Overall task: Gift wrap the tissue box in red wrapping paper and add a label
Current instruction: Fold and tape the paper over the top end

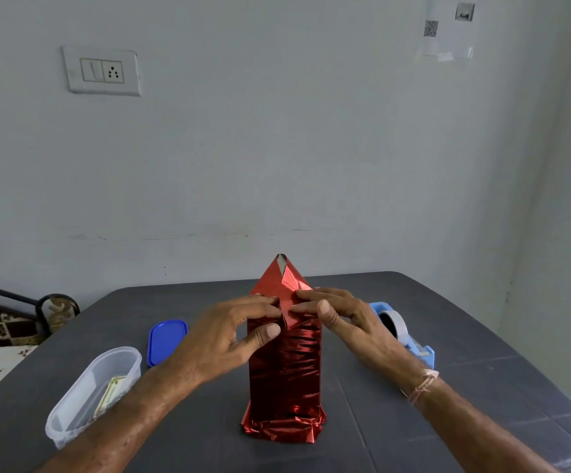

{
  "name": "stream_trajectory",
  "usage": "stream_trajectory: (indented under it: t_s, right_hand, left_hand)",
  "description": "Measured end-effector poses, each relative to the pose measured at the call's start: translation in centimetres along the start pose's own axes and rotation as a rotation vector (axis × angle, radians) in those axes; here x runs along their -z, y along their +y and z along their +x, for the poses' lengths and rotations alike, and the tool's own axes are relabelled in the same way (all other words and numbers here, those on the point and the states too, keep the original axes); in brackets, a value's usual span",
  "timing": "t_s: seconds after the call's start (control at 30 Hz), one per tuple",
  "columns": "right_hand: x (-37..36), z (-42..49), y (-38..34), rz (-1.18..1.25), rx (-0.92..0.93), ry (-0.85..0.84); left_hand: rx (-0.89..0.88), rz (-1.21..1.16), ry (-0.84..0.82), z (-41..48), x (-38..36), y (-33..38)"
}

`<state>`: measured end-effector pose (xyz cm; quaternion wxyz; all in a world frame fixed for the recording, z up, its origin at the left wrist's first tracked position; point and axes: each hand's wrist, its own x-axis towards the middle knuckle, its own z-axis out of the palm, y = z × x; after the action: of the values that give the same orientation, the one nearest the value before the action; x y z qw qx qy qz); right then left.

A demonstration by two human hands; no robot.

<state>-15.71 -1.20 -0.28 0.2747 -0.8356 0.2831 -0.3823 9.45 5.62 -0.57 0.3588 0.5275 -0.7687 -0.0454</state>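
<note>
a clear tub [82, 397] (cards inside) sits near left on the desk [465, 414]. the red-wrapped box [285, 377] stands upright mid-desk; left hand [222, 336] and right hand [352, 322] press flat fingers on its folded top. tape dispenser [396, 327] behind the right hand.

Red wrapping paper [285, 370] is shining like metallic foil, glossy and mirror-bright, crinkling into fine creases down its sides. The dark grey table [475, 336] under it is looking matt and smooth. A clear plastic tub [72, 416] is showing cloudy, slightly glossy walls, and a blue plastic lid [166, 341] beside it is catching a soft sheen. A pale blue plastic tape dispenser [425, 356] is looking smooth, and the painted wall [277, 148] behind is looking matt.
</note>
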Motion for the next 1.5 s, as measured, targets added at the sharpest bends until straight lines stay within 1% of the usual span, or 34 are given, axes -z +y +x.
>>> stream_trajectory:
  t_s: [0.07,0.17,0.3,0.37,0.5,0.6,0.8,0.9,0.97,1.0,1.1,1.2,1.37,1.5]
  right_hand:
    - [0.1,0.1,-0.1,0.048,0.007,-0.015]
    - [-0.2,0.7,-0.2,0.095,0.018,0.000]
    - [-0.4,1.3,0.1,-0.002,0.017,0.014]
    - [-0.5,1.1,0.3,-0.030,0.025,0.008]
    - [-0.6,1.0,0.5,-0.063,0.044,-0.027]
    - [-0.4,0.9,0.5,-0.095,0.047,-0.042]
    - [-0.3,0.7,0.4,-0.171,0.088,-0.080]
    - [-0.4,0.6,0.2,-0.182,0.092,-0.115]
    - [-0.4,0.5,0.1,-0.191,0.093,-0.133]
    - [-0.4,0.4,0.1,-0.194,0.093,-0.140]
    - [-0.3,0.3,0.1,-0.194,0.093,-0.153]
    - [-0.2,0.2,0.1,-0.216,0.091,-0.176]
    - [0.1,0.0,0.0,-0.229,0.072,-0.225]
    - [0.4,0.0,0.0,-0.242,0.072,-0.260]
  left_hand:
    - [-0.013,0.012,-0.014,0.1,0.0,-0.2]
    - [0.010,-0.071,0.011,0.1,-0.1,0.0]
    - [0.104,-0.229,0.051,0.1,0.0,0.9]
    - [0.119,-0.266,0.079,0.3,0.1,1.4]
    - [0.127,-0.212,0.136,1.1,-0.2,1.6]
    - [0.154,-0.196,0.139,1.5,-0.5,1.5]
    - [0.203,-0.341,0.116,2.4,0.0,1.9]
    - [0.240,-0.371,0.221,3.5,0.1,1.7]
    - [0.320,-0.352,0.273,4.9,0.2,1.0]
    - [0.383,-0.386,0.254,5.7,0.3,0.6]
    - [0.545,-0.550,0.118,7.8,0.5,0.0]
    - [0.573,-0.602,0.028,9.1,0.3,-0.4]
    - [0.635,-0.675,0.031,10.1,-0.6,-0.8]
    - [0.698,-0.673,0.030,10.6,-1.4,-1.0]
